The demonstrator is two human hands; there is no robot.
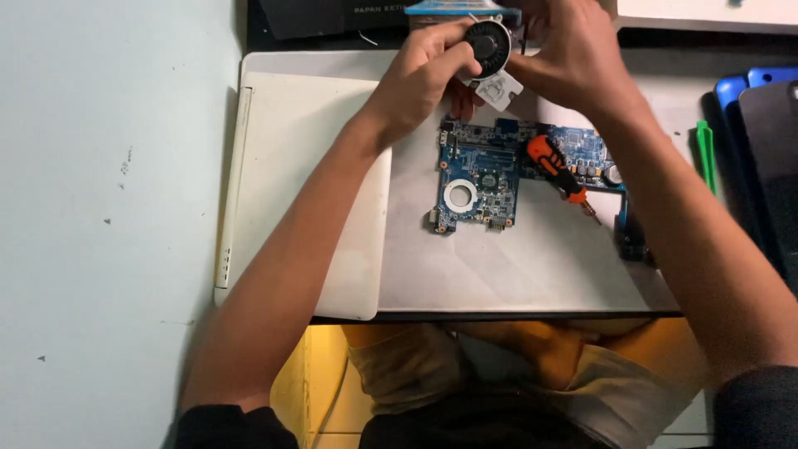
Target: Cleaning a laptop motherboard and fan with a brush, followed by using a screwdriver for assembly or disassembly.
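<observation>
- The left hand [420, 75] and the right hand [573, 54] together held a small black cooling fan [488, 43] raised above the work surface, at the far edge of the desk.
- Left-hand fingers were curled closed over the fan's round housing; the right hand gripped its far side, though how tightly could not be told.
- The fan's pale metal bracket [501, 89] hung below both hands.
- Judgement: a steady two-handed hold, with fingertips kept off the blades, would suit inspection of so light a part.
- Just below the hands lay a blue circuit board [478, 187] on a grey mat [515, 266].
- An orange-handled screwdriver [555, 169] rested across the board, beneath the right wrist, near enough to be knocked.
- A white laptop cover [291, 191] lay under the left forearm.
- A green pry tool [706, 154] lay outside the right forearm.
</observation>
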